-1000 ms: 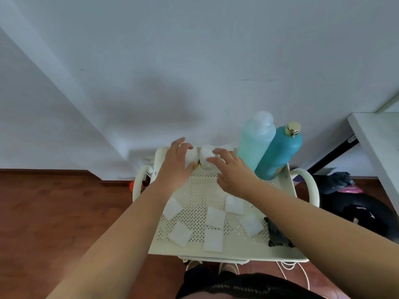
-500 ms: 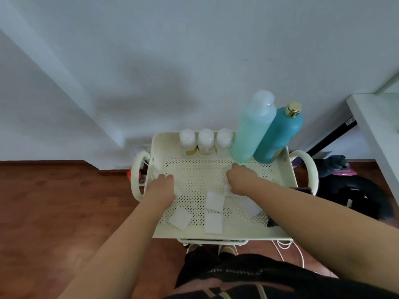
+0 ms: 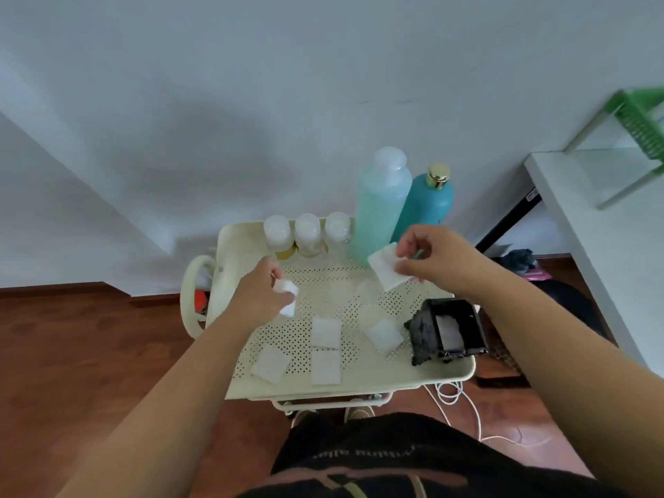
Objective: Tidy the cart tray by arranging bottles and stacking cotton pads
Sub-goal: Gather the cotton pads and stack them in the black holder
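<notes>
Cotton pads: thin white squares, judged near weightless, soft and limp, likely to fold or curl if pinched mid-face, so best taken by an edge or corner with light pressure and laid flat. One pad [image 3: 387, 267] is in the right hand [image 3: 434, 258], raised above the far part of the tray, fingers closed in a pinch on its right edge; the free side hangs toward the left. A second pad [image 3: 286, 294] is in the left hand [image 3: 260, 294], fingers curled closed on it so that it looks crumpled or bent; exact grip is partly hidden. Four loose pads lie flat on the cream perforated cart tray [image 3: 359, 384]: one near the front left [image 3: 271, 364], two at the middle, one behind the other [image 3: 326, 332] [image 3: 325, 366], and one to the right [image 3: 384, 336], just beside a black holder [image 3: 447, 332] at the right rim. None stacked yet. Along the back rim stand three small capped bottles [image 3: 307, 234] in a row, then a tall pale-green bottle [image 3: 382, 206] and a teal bottle with a gold cap [image 3: 427, 203], all upright, close together. Judgement: the bottles look arranged; stacking remains.
</notes>
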